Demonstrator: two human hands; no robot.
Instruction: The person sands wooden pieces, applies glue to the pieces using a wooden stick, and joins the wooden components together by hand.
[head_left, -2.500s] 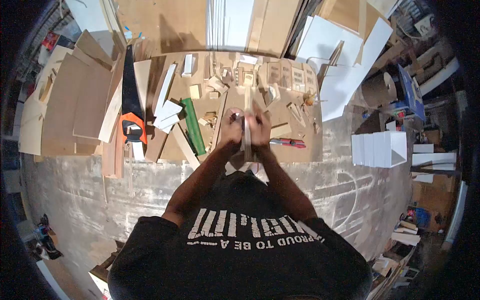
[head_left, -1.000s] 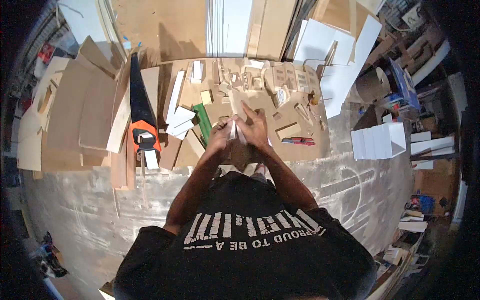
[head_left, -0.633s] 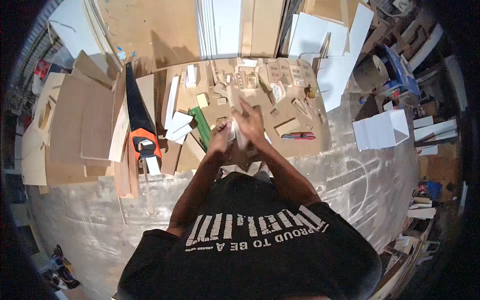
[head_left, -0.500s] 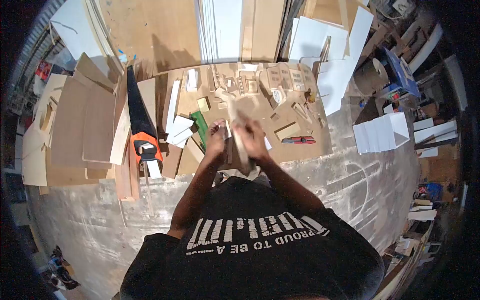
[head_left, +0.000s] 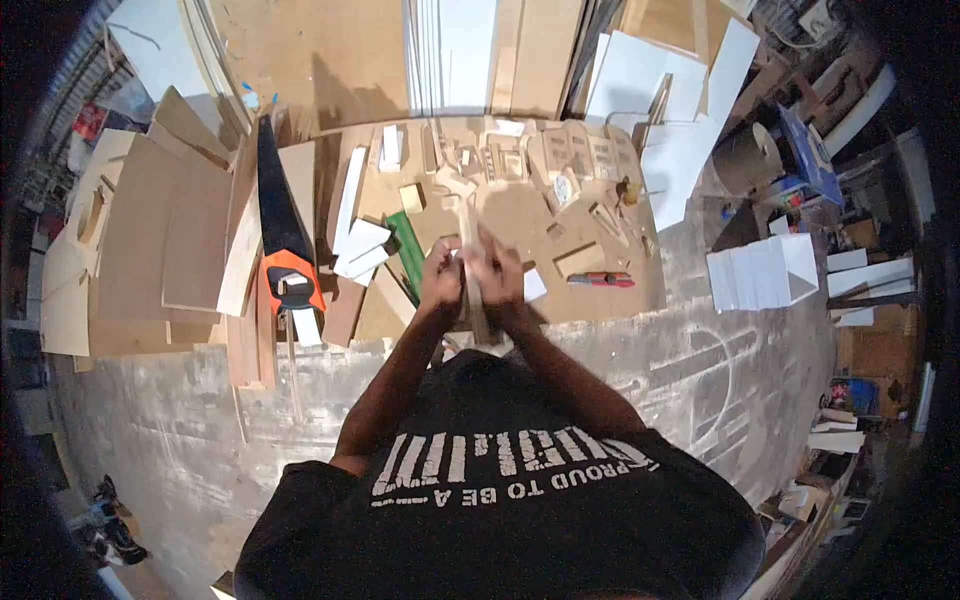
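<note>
A pale wooden strip (head_left: 469,222) points away from my body over the near edge of the worktable, its lower end blurred. My right hand (head_left: 501,277) is wrapped round the strip, its fingers smeared by motion. Close against the strip's other side is my left hand (head_left: 440,277), fingers curled and pinched; what lies between them is hidden. Just left of that hand lies a green flat piece (head_left: 406,252). Small wooden parts (head_left: 507,158) sit beyond the hands, and a red utility knife (head_left: 601,280) rests to the right.
A handsaw with an orange handle (head_left: 291,282) leans at the left beside stacked boards (head_left: 150,225). White offcuts (head_left: 362,248) and a yellowish block (head_left: 411,197) lie on the worktable (head_left: 520,220). Folded white sheets (head_left: 763,273) stand on the right. Panels rise behind the table.
The wooden strip has turned from slanted to nearly straight ahead. My right hand has shifted slightly left with it, and my hands are closer together.
</note>
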